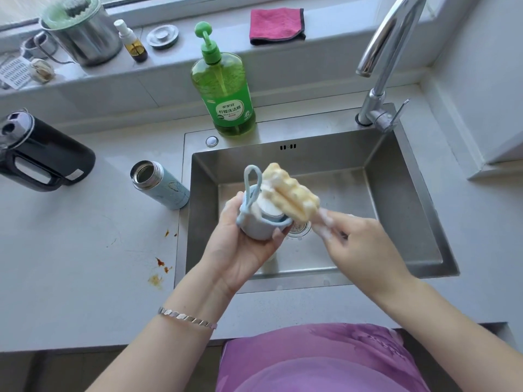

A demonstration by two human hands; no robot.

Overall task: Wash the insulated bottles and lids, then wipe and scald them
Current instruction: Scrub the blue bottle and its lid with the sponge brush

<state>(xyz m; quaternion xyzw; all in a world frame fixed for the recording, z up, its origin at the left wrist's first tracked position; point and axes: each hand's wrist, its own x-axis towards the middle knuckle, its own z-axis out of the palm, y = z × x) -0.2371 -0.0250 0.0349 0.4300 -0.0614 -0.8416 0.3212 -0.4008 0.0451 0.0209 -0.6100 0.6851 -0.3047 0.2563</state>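
Both hands are up over the sink (402,199). The left grip (243,250) is curled around a pale blue lid (254,226), palm up, fingers wrapping its round body. The lid's strap loop (252,176) sticks up at the back and its white inner part faces up toward the sponge.

The right grip (365,244) is pinching the near end of a bumpy yellow sponge (291,193). The fingertips (325,222) are covered in suds. The far end of the sponge is pressed right against the lid's white insert, and there's foam where they meet.

The matching insulated bottle (161,185) is on the surface (85,250) just beside the sink's left edge. It's pale blue, its steel mouth is open, and neither hand is on it.

A black jug (42,165) with a handle sits further left. A green dish soap bottle (223,91) with a pump stands on the sink's back rim, and the faucet (387,52) is at the back right corner, with its spout out over the sink. A folded pink cloth (276,25) lies up on the window ledge. That ledge also has a metal pot (85,38) and a little spray bottle (133,43).

There are a few orange splatters (161,267) on the surface left of the sink, and a silver bracelet (186,318) on the left wrist.
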